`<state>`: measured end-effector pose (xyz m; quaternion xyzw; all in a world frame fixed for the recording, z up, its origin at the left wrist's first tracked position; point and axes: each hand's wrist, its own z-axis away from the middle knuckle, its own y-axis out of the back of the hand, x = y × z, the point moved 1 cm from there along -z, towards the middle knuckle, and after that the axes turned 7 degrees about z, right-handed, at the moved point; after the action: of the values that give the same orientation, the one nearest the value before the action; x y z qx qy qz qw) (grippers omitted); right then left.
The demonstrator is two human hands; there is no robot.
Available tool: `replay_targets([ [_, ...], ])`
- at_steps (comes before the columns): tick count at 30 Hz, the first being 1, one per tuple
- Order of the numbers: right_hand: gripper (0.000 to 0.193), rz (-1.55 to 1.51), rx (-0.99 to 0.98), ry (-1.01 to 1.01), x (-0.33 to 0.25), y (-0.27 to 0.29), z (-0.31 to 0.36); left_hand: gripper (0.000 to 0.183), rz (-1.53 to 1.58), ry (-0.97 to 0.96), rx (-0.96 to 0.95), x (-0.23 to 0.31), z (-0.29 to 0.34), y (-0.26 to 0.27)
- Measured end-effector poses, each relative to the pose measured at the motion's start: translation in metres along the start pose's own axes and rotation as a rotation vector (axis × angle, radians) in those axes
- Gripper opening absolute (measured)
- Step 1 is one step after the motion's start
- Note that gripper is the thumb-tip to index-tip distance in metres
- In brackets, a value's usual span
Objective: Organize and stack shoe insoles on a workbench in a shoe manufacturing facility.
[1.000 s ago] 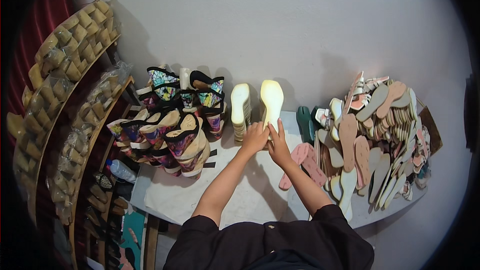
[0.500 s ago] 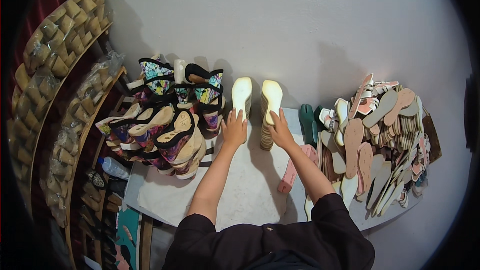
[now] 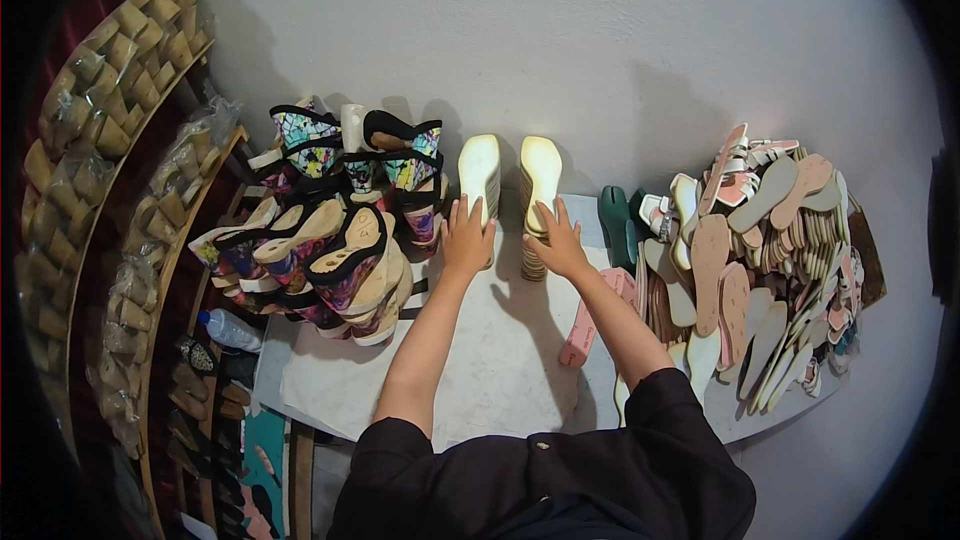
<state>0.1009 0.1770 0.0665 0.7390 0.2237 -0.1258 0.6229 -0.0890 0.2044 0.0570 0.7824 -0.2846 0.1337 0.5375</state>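
Wedge soles (image 3: 510, 195), a cream-topped pair, stood upright side by side against the wall (image 3: 600, 50), each steadied by a flat, open-fingered hand, left hand (image 3: 466, 238) and right hand (image 3: 559, 245), gripping nothing, apparently to square them beside the strapped sandals (image 3: 330, 230).

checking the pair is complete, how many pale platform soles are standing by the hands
2. The left sole stands at the left hand; the right sole stands at the right hand, both against the wall.
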Motion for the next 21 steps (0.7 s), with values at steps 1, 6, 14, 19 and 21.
replay_targets([
  [1,0.071,-0.003,0.001,0.010,-0.002,0.003,0.002,0.051,0.009,-0.001,0.006,0.001,0.000,0.001],
  [6,0.071,-0.069,0.037,0.049,-0.003,0.016,0.025,0.053,0.000,-0.014,-0.004,0.006,0.002,0.011],
  [14,0.063,-0.174,0.253,0.030,0.033,0.033,0.124,0.060,0.060,-0.121,0.132,0.029,0.052,0.015],
  [19,0.051,-0.224,0.455,-0.160,0.088,0.054,0.211,0.064,0.240,-0.125,0.057,0.061,0.129,-0.003],
  [21,0.044,-0.287,0.562,-0.350,0.101,0.063,0.248,0.067,0.295,-0.122,-0.016,0.063,0.160,-0.018],
])
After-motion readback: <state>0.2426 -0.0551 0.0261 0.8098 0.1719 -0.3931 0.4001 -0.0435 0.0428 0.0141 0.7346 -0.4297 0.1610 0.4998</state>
